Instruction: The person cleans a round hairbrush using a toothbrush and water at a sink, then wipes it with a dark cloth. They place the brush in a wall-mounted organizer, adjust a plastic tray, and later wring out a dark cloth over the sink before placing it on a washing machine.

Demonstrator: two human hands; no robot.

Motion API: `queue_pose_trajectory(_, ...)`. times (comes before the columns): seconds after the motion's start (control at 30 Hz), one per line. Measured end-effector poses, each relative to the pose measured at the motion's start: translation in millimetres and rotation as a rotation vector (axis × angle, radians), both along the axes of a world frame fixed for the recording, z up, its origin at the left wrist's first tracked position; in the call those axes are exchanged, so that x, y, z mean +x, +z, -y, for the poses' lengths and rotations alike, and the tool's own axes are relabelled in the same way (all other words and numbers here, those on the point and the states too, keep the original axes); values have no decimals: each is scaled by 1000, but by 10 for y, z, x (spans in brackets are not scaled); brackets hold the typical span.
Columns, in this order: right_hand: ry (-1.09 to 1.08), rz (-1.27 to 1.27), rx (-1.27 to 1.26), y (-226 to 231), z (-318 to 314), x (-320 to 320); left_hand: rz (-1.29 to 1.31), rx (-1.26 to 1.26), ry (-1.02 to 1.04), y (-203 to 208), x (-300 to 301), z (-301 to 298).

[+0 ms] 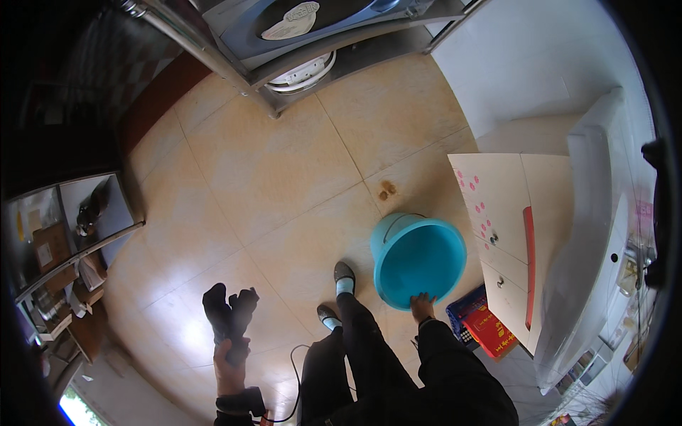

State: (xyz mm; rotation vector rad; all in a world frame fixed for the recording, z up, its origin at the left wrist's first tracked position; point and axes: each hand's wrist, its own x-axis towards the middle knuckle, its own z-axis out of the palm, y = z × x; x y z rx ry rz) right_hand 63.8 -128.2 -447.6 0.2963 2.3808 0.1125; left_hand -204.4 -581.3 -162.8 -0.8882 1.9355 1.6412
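Observation:
In my left hand [231, 366] is a dark cloth bundle that looks like a pair of black socks [226, 319], gripped at its lower end and standing up above the fingers. On the right, my right hand [423, 307] curls its fingers over the near rim of a turquoise bucket [383, 266]. The bucket is tilted, its mouth facing me, and no contents show inside. A thin dark cable [293, 362] loops between my left wrist and my legs.
A cream cabinet [501, 206] with pink flowers stands right of the bucket, beneath a white basin [593, 184]. A red box [490, 332] lies beside a dark blue crate [463, 312]. Ahead stands a metal rack [334, 42]; a cluttered shelf [71, 248] is at left. Brown stains [387, 189] mark the tiles.

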Motion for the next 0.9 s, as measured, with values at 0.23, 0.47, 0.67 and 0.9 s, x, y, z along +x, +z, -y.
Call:
queue_pose_trajectory(0.23, 31, -67, 18, -149, -97, 313, 147, 170, 129, 140, -487, -294)
queue_pose_trajectory(0.47, -263, 311, 42, 84, 34, -163, 59, 271, -83, 202, -1069, -828)
queue_pose_trajectory(0.67, -557, -227, -485, 857, 370, -1853, 106, 487, -176, 37, -1630, -1238)
queue_pose_trajectory(0.9, -924, -171, -1703, 2259, 1324, -3905, -125, -75, -980, 1, -2051, -1531)
